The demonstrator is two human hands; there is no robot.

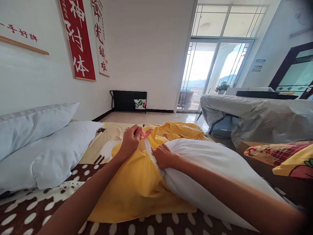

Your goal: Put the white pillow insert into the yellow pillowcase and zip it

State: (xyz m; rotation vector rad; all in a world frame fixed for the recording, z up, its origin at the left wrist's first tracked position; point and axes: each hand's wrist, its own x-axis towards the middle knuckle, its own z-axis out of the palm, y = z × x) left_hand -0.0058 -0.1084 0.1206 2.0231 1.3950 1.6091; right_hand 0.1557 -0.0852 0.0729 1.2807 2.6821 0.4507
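Cloth of one yellow pillowcase (127, 192), just left of one plump white pillow (207, 148), is clenched in the left hand (132, 139), while the right hand (164, 156) appears to grasp that pillow's left end, close against the case's edge. Holding the edge taut and feeding the pillow's corner evenly should help prevent bunching. Two more white pillows (61, 156) lie well left of the plump one.

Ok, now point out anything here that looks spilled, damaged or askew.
Nothing looks spilled or damaged. The oddest sight is the plastic sheeting at right, hanging in loose, uneven folds. The yellow cloth beside the nearer white pillow is rumpled, but that fits its being handled.
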